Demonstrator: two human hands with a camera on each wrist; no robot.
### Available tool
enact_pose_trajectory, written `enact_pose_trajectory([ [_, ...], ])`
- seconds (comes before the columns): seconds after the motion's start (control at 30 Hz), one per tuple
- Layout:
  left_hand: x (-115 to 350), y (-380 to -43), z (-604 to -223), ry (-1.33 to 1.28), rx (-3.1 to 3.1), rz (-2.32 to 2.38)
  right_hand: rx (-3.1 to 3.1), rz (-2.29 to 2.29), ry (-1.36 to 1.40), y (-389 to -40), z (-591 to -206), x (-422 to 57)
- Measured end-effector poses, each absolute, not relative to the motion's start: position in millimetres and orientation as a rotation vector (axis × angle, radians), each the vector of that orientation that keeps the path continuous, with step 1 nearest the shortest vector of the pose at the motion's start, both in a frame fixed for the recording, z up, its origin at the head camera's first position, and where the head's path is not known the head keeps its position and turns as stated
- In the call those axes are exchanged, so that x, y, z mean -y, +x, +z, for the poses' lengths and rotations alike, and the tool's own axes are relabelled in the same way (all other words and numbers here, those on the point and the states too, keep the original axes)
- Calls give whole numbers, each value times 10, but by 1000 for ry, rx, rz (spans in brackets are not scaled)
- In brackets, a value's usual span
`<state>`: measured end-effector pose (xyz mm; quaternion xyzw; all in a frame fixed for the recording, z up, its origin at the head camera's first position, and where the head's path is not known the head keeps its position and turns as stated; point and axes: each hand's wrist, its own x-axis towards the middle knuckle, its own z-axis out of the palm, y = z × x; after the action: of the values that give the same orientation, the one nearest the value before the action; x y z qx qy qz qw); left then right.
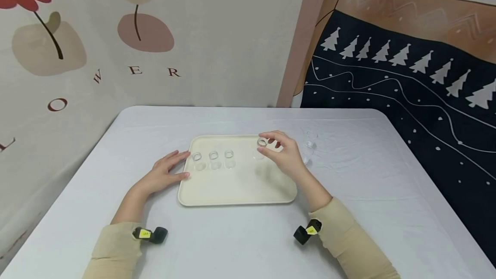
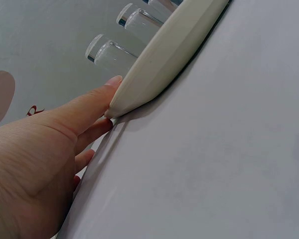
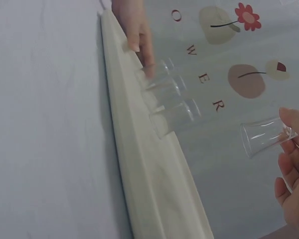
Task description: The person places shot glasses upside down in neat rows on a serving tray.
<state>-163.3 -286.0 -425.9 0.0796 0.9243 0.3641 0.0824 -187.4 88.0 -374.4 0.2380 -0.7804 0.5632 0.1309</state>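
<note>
The left hand [image 1: 164, 173], fingers spread, touches the tray [image 1: 236, 190] at its left edge; the right hand [image 1: 286, 153] pinches a glass [image 3: 261, 138] over its right half — three glasses [image 1: 215, 161] stand leftward, others on the worktop [image 1: 232, 244].

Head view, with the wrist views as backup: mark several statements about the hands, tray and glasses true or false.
1. The right hand holds a clear glass. True.
2. The left hand holds a glass. False: it touches the left edge of the tray.
3. Three other glasses stand in a row on the tray. True.
4. The held glass is left of that row. False: it is right of it.
5. The tray is dark blue. False: it is cream.
6. More glasses are on the table right of the tray. True.
</note>
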Motion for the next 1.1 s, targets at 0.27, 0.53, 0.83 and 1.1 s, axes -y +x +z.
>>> enact_pose_trajectory([
  [0.27, 2854, -1630, -4253, 229, -2762, 1086, 2362, 1638, 584, -1959, -3918, -645],
  [0.53, 2855, -1635, -4250, 236, -2761, 1086, 2441, 1670, 496, -2010, -4088, -529],
  [0.83, 2853, -1639, -4267, 230, -2756, 1083, 2481, 1716, 436, -2024, -4182, -447],
  [1.1, 2852, -1634, -4263, 225, -2760, 1082, 2482, 1711, 459, -2040, -4216, -417],
])
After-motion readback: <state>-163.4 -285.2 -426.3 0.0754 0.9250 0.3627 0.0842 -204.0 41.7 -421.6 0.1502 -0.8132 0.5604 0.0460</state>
